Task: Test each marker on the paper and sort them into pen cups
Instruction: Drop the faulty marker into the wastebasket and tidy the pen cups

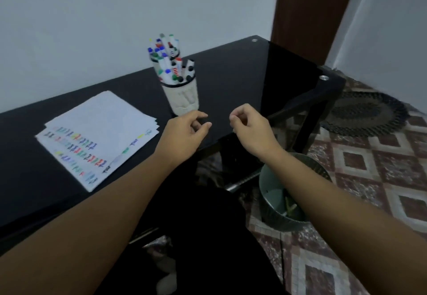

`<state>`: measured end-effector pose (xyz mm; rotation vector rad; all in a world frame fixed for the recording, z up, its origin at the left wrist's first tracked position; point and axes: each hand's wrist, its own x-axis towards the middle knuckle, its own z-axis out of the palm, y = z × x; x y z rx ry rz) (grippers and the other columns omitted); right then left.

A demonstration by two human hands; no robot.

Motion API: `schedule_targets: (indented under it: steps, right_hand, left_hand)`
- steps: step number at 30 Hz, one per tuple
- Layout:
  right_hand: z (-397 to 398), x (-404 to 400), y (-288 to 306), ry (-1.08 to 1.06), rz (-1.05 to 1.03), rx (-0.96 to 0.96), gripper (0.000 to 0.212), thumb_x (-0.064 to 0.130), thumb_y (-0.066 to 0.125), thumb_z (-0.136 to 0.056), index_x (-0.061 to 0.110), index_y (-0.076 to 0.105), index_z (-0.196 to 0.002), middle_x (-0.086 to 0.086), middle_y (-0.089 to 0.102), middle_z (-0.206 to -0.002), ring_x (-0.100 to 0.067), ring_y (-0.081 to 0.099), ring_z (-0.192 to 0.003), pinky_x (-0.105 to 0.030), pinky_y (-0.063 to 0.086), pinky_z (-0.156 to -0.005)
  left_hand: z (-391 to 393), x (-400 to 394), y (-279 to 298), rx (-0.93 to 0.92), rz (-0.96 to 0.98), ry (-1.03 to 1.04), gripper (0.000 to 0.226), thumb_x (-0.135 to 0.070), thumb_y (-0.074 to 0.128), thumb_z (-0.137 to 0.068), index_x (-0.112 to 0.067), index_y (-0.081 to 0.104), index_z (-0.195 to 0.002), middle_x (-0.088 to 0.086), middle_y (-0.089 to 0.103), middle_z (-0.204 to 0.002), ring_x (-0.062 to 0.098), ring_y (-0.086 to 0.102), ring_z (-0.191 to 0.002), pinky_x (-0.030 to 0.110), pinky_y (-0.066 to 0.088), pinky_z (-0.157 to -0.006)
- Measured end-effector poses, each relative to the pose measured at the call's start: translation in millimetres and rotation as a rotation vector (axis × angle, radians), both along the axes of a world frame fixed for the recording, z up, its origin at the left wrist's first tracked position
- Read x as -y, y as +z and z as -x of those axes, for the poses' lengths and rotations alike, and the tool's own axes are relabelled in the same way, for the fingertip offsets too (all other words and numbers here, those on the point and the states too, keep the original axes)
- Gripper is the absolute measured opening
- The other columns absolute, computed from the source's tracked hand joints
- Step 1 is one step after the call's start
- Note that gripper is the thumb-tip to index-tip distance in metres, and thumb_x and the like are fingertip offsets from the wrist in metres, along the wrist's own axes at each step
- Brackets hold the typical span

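Observation:
A white mesh pen cup (184, 99) stands on the black table (242, 75), full of markers (176, 70). Behind it a dark pen cup (165, 55) also holds several markers. A stack of white paper (97, 133) with coloured test strokes lies to the left. My left hand (184, 130) hovers just in front of the white cup, fingers loosely curled, holding nothing. My right hand (248, 123) hangs a little to the right above the table edge, fingers loosely curled and empty.
A green metal bin (272, 197) stands on the patterned floor under my right forearm. A dark round mat (367, 114) lies at the right. The wall runs close behind the table, and a brown door frame (307, 12) rises at the back right.

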<state>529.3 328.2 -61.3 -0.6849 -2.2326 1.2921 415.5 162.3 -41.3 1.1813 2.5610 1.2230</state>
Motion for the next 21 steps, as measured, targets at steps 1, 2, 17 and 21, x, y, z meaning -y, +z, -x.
schedule_targets:
  steps: [1,2,17,21]
  right_hand:
    - [11,12,6,0.037,-0.01,-0.013,0.008,0.032,0.057,-0.102,0.029,0.063,-0.096,0.009,0.069,-0.091,-0.009,0.066,-0.084,-0.027,0.053,-0.077]
    - [23,25,11,0.074,-0.017,-0.018,0.009,0.032,0.057,-0.102,0.029,0.063,-0.095,0.009,0.07,-0.09,-0.009,0.067,-0.083,-0.028,0.054,-0.076]
    - [222,149,28,0.534,-0.256,0.302,0.05,0.043,0.054,-0.104,0.018,0.044,-0.147,-0.01,0.048,-0.146,-0.027,0.054,-0.126,-0.035,0.048,-0.093]
    - [254,152,29,0.513,-0.344,0.463,0.063,0.048,0.056,-0.102,0.016,0.035,-0.152,-0.016,0.043,-0.148,-0.035,0.046,-0.133,-0.048,0.045,-0.107]
  left_hand:
    - [6,15,2,-0.012,-0.008,0.046,0.023,-0.035,0.069,-0.095,-0.027,0.07,-0.117,-0.01,0.065,-0.076,0.003,0.058,-0.067,0.023,0.051,-0.071]
    - [13,31,3,-0.027,-0.011,0.095,0.023,-0.035,0.069,-0.095,-0.026,0.07,-0.116,-0.009,0.064,-0.075,0.003,0.057,-0.067,0.026,0.053,-0.071]
    - [108,232,-3,0.255,0.288,0.897,0.074,-0.057,0.064,-0.092,-0.014,0.038,-0.146,0.018,0.04,-0.141,0.037,0.033,-0.133,0.046,0.04,-0.093]
    - [134,245,-9,0.436,0.222,0.934,0.073,-0.061,0.071,-0.08,-0.017,0.042,-0.131,0.012,0.053,-0.131,0.034,0.05,-0.122,0.047,0.049,-0.095]
